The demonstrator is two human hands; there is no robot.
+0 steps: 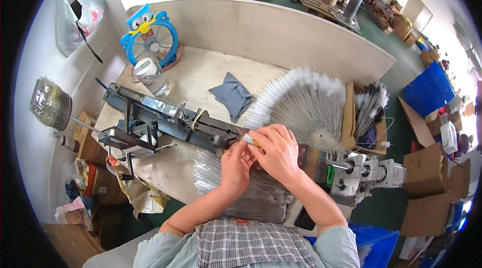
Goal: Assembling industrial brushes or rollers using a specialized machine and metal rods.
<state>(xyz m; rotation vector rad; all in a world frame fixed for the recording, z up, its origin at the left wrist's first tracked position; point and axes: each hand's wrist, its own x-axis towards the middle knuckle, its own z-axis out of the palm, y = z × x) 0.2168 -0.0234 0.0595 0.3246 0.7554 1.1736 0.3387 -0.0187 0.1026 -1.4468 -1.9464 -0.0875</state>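
Note:
My hands meet at the right end of a long dark metal bench machine point(165, 110). My right hand point(278, 152) is closed, thumb and fingers round a small white-and-yellow cylinder point(248, 138). Just left of it, my left hand point(236, 166) has its fingers curled and pinched together by the machine's end; what they hold, if anything, is hidden. Beyond the hands, many thin metal wires with white fluffy ends point(306, 102) lie fanned out on the table. A thick bundle of bare thin wires point(261, 197) lies beneath my forearms.
A motor-like metal unit point(364, 170) stands to the right. Behind it is a cardboard box point(350, 117) of wires. A grey cloth point(232, 96), a clear cup with a white lid point(146, 69) and a blue cartoon-shaped fan point(152, 42) stand or lie farther back. A low partition point(261, 29) bounds the table.

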